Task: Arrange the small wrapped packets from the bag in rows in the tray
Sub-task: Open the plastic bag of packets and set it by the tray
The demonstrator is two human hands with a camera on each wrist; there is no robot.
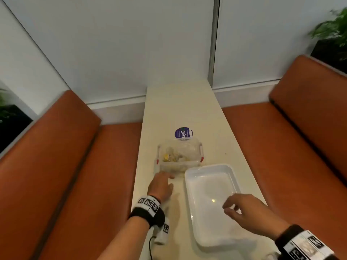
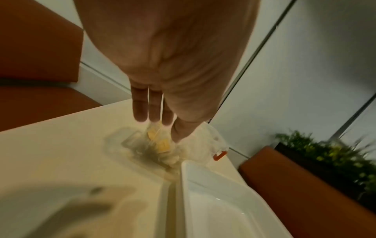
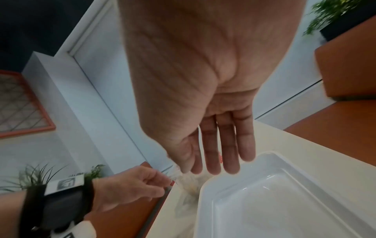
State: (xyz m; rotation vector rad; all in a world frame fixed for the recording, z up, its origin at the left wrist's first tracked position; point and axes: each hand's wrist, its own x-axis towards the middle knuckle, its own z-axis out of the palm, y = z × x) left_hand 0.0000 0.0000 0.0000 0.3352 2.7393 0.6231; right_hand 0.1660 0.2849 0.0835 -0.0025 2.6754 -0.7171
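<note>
A white empty tray (image 1: 188, 186) (image 2: 205, 202) (image 3: 264, 201) lies on the narrow cream table (image 1: 180, 109). Just beyond its far left corner stands a clear box with red clips (image 1: 199, 147), and in it a crumpled clear bag (image 1: 176, 156) (image 2: 195, 145) with yellowish packets (image 2: 160, 145). My left hand (image 1: 169, 177) (image 2: 160, 124) (image 3: 168, 182) is at the box's near edge, its curled fingers pinching the bag's clear plastic. My right hand (image 1: 229, 206) (image 3: 203, 170) hovers over the tray's near right part, fingers relaxed, holding nothing.
A round purple sticker (image 1: 183, 133) lies on the table behind the box. Orange benches (image 1: 75, 166) (image 1: 281, 147) flank the table on both sides. A white device with a cable (image 1: 163, 235) lies by my left wrist. Potted plants (image 1: 334, 29) stand behind the right bench.
</note>
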